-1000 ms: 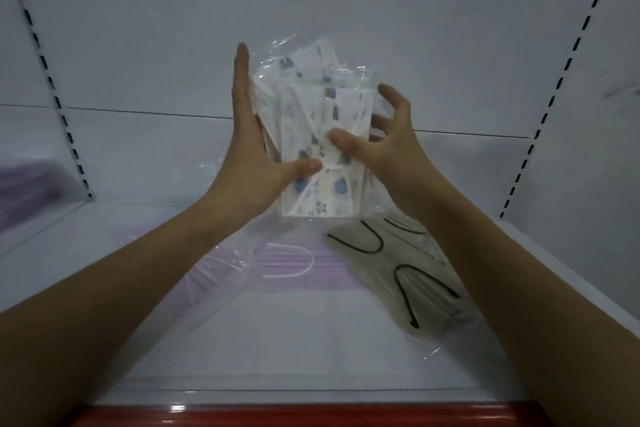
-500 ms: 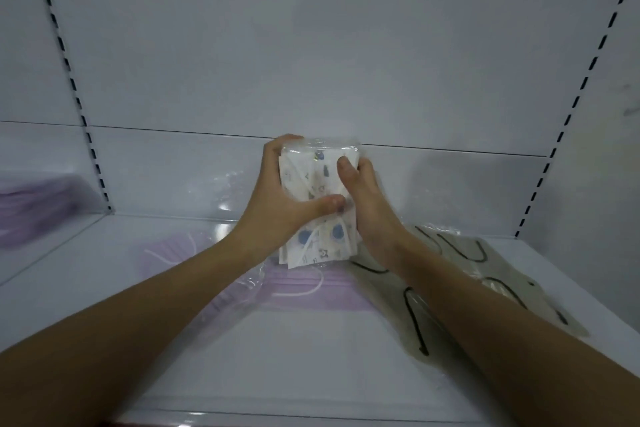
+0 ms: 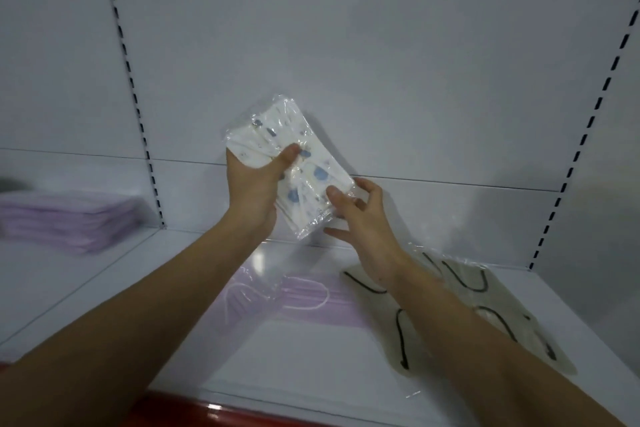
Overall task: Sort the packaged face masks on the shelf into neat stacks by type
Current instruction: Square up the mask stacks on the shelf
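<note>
Held up above the shelf (image 3: 311,367): a bundle of printed masks (image 3: 294,166), white with small blue and grey figures, soft and slightly bowed, sealed in crinkled clear film that glints at the edges; tilted, upper end leaning left, lower corner pointing down. Gripped at its left edge by the left hand (image 3: 254,191), thumb pressed across the front, fingers curled behind and mostly hidden. Pinched near the lower right corner by the right hand (image 3: 363,218), thumb on the front face, other fingers bent loosely and spread behind and below the film. Below the left hand, flat on the glossy white shelf: purple masks (image 3: 311,302), pleated, with thin white ear loops, inside clear wrapping. Below the right hand and partly under the right forearm: beige masks (image 3: 460,305), smooth, with black curved ear loops, also in clear film, lying askew. Far left of the grip, beyond a slotted upright (image 3: 138,114): a blurred purple stack (image 3: 69,218), layered and squared. Behind the bundle, a plain matte white back panel (image 3: 381,62). Along the near edge of the shelf, a shiny red strip (image 3: 242,416).
</note>
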{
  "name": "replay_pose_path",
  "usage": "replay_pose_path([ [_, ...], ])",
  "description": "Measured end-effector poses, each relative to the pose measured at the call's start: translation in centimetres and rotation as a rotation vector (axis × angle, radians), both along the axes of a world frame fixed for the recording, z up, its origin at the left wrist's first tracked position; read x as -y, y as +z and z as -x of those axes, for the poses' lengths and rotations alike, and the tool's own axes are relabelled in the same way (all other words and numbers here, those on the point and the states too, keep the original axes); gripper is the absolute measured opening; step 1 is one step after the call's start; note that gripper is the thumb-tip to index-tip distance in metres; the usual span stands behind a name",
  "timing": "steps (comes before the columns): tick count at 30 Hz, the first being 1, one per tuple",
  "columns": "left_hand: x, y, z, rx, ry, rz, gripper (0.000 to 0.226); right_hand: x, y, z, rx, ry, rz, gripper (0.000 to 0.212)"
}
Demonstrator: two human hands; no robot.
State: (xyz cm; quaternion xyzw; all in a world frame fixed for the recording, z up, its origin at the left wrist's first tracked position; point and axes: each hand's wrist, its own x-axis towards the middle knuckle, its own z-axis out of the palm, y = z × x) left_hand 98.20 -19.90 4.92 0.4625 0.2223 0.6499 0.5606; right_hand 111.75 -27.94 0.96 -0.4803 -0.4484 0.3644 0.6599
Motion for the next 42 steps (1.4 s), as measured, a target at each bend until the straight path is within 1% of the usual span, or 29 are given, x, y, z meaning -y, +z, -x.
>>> replay_pose_path([
  [2, 1.5, 0.2, 0.0, 0.053, -0.006, 0.045, 0.068, 0.1, 0.4, 1.4, -0.117, 0.034, -0.072, 0.056],
  [4, 2.5, 0.4, 0.8, 0.056, -0.036, 0.07, 0.058, 0.1, 1.2, 2.5, -0.091, -0.013, -0.131, 0.058],
  [6, 2.6, 1.5, 3.7, 0.0, -0.068, 0.091, 0.049, -0.1, 2.6, 3.2, -0.063, -0.039, -0.141, 0.056],
  [9, 1.6, 3.8, 11.4, -0.213, -0.123, 0.118, 0.052, -0.8, 4.6, 5.0, -0.072, -0.007, -0.089, 0.055],
  [12, 0.9, 5.3, 19.5, -0.476, -0.141, 0.143, 0.061, -1.7, 5.6, 9.4, 0.016, 0.08, -0.009, 0.056],
  [13, 0.7, 5.5, 21.9, -0.537, -0.133, 0.156, 0.061, -2.0, 5.7, 11.4, 0.044, 0.11, 0.007, 0.055],
  [15, 0.3, 5.4, 26.6, -0.584, -0.097, 0.183, 0.054, -2.7, 5.8, 16.1, 0.084, 0.161, 0.03, 0.052],
  [18, -0.6, 4.2, 34.4, -0.589, -0.013, 0.216, 0.05, -4.3, 5.5, 24.4, 0.103, 0.203, 0.063, 0.051],
  [21, -2.5, 2.8, 43.2, -0.56, 0.073, 0.258, 0.054, -6.2, 5.1, 33.6, 0.083, 0.223, 0.102, 0.055],
  [23, -3.6, 2.2, 48.6, -0.506, 0.108, 0.294, 0.062, -7.3, 5.0, 39.3, 0.038, 0.25, 0.113, 0.059],
  [25, -4.5, 1.9, 52.9, -0.418, 0.137, 0.307, 0.062, -8.4, 4.8, 44.1, -0.014, 0.268, 0.126, 0.063],
  [28, -5.9, 1.9, 58.4, -0.32, 0.192, 0.316, 0.049, -10.4, 4.5, 50.3, -0.046, 0.302, 0.128, 0.07],
  [30, -7.4, 1.8, 61.7, -0.302, 0.213, 0.318, 0.047, -12.1, 4.3, 54.0, -0.016, 0.3, 0.099, 0.069],
  [33, -10.2, 1.4, 65.9, -0.263, 0.222, 0.324, 0.045, -15.8, 4.5, 58.6, 0.079, 0.225, 0.032, 0.07],
  [35, -12.6, 1.4, 68.2, -0.261, 0.276, 0.302, 0.048, -18.9, 5.0, 61.3, 0.093, 0.237, 0.003, 0.071],
  [37, -15.3, 1.6, 70.4, -0.282, 0.386, 0.215, 0.051, -22.2, 5.5, 64.1, 0.065, 0.284, -0.021, 0.067],
  [38, -16.6, 1.7, 71.6, -0.312, 0.447, 0.151, 0.049, -23.9, 5.8, 65.5, 0.047, 0.311, -0.027, 0.063],
  [40, -19.2, 2.3, 74.1, -0.443, 0.549, 0.032, 0.037, -26.7, 6.3, 68.5, 0.006, 0.341, -0.025, 0.05],
  [42, -21.5, 2.9, 76.6, -0.563, 0.59, -0.032, 0.026, -29.1, 6.3, 71.2, -0.032, 0.33, 0.006, 0.029],
])
